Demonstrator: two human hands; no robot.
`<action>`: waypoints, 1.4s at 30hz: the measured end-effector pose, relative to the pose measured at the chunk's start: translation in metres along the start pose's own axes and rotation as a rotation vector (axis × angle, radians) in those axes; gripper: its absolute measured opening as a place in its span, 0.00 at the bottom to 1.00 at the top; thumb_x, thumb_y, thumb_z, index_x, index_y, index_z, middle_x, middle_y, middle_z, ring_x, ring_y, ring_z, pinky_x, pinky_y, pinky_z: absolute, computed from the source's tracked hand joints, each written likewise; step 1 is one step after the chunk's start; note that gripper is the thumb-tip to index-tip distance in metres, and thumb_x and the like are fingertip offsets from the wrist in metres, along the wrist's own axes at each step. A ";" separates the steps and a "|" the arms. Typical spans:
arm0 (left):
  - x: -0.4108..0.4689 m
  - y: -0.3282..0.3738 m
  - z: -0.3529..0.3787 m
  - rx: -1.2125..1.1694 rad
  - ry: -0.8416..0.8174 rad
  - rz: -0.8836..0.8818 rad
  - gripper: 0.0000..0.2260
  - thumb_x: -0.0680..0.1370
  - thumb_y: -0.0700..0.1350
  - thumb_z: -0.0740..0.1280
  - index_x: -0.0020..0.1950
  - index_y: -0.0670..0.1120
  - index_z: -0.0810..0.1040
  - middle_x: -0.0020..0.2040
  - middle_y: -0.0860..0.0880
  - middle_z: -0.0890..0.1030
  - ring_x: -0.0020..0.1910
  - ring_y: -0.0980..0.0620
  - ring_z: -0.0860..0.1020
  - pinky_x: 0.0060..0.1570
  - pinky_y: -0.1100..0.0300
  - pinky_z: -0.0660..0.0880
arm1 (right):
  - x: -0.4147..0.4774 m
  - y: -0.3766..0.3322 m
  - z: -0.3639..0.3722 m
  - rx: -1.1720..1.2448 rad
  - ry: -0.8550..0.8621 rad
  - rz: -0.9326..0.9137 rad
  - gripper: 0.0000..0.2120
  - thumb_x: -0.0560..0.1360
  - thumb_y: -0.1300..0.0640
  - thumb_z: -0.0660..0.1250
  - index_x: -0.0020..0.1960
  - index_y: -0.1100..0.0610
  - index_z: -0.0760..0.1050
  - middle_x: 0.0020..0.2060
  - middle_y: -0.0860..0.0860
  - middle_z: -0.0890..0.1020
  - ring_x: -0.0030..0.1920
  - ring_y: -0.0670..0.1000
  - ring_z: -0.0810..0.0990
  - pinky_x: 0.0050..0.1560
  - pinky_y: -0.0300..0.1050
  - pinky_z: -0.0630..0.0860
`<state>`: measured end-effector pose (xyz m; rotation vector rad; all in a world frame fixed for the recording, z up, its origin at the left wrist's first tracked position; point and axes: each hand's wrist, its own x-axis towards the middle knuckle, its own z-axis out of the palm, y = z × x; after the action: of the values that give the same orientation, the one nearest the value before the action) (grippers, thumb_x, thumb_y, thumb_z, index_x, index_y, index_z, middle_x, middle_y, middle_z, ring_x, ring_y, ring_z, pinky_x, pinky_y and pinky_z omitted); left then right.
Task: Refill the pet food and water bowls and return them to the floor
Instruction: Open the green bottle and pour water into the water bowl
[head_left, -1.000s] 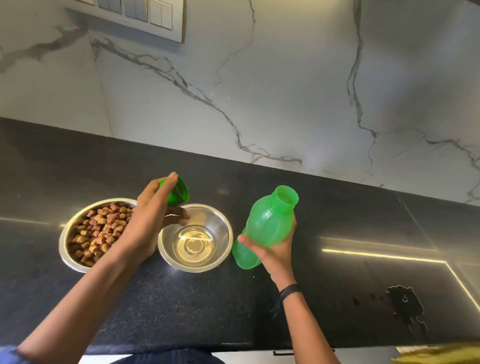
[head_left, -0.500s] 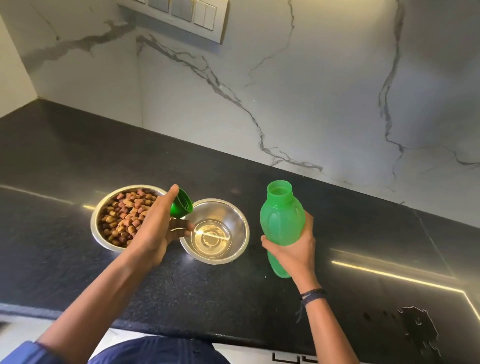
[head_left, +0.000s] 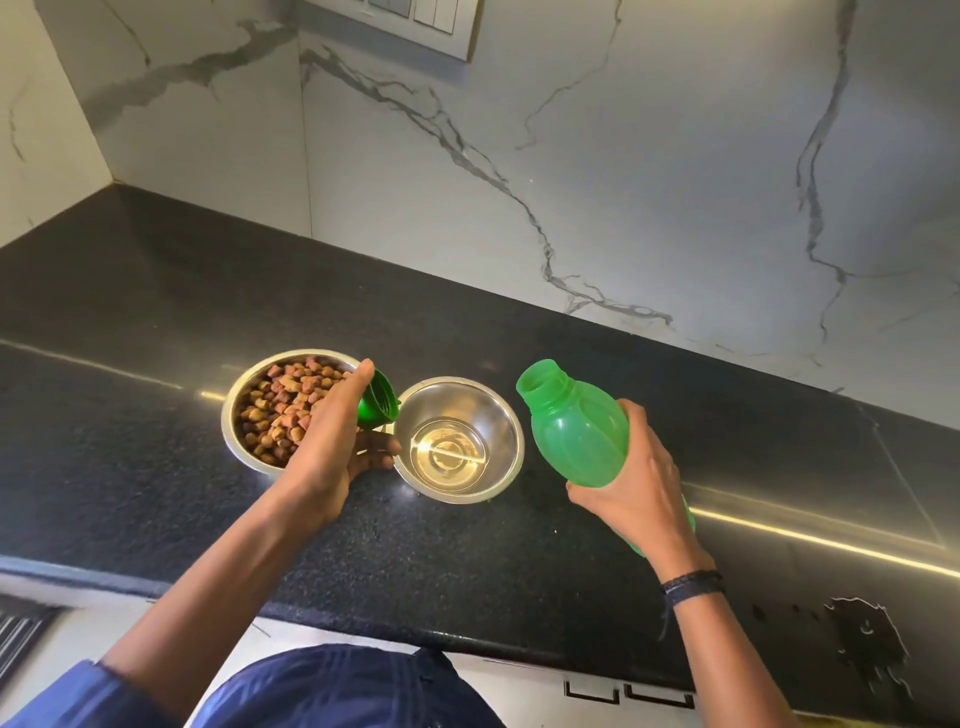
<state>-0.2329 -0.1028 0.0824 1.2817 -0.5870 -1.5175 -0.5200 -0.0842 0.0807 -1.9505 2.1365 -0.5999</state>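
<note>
Water is the step in hand: your right hand (head_left: 631, 480) clamps the uncapped bottle (head_left: 574, 431) tilted toward the water bowl (head_left: 460, 440) on the worktop (head_left: 156, 415), your left hand (head_left: 332, 441) pinching the cap (head_left: 378, 400). Next, tip the mouth over the rim.

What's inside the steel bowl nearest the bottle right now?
The smaller round steel bowl holds only a shallow pool of clear water at the bottom. Its near-left rim is covered by the left hand.
</note>
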 end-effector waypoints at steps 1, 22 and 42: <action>0.000 0.000 0.000 0.000 0.012 0.000 0.11 0.79 0.57 0.62 0.54 0.51 0.72 0.53 0.40 0.77 0.35 0.48 0.76 0.33 0.58 0.75 | 0.000 0.000 0.000 -0.021 -0.005 -0.007 0.48 0.58 0.50 0.81 0.70 0.50 0.59 0.59 0.52 0.76 0.58 0.55 0.76 0.59 0.57 0.77; 0.003 -0.007 -0.011 -0.006 0.056 0.016 0.17 0.79 0.56 0.62 0.63 0.48 0.71 0.50 0.41 0.77 0.35 0.48 0.75 0.35 0.57 0.74 | 0.004 -0.003 -0.005 -0.321 -0.084 -0.013 0.51 0.57 0.50 0.81 0.73 0.52 0.58 0.56 0.55 0.77 0.55 0.58 0.78 0.55 0.58 0.78; 0.002 -0.011 -0.008 0.029 0.043 0.014 0.12 0.79 0.56 0.63 0.57 0.51 0.72 0.43 0.45 0.78 0.34 0.49 0.74 0.33 0.57 0.70 | 0.003 -0.008 -0.008 -0.471 -0.127 -0.060 0.50 0.58 0.49 0.81 0.73 0.52 0.57 0.55 0.55 0.78 0.54 0.57 0.79 0.53 0.56 0.77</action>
<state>-0.2295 -0.0990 0.0698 1.3264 -0.5907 -1.4713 -0.5167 -0.0862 0.0919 -2.2121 2.2961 0.0328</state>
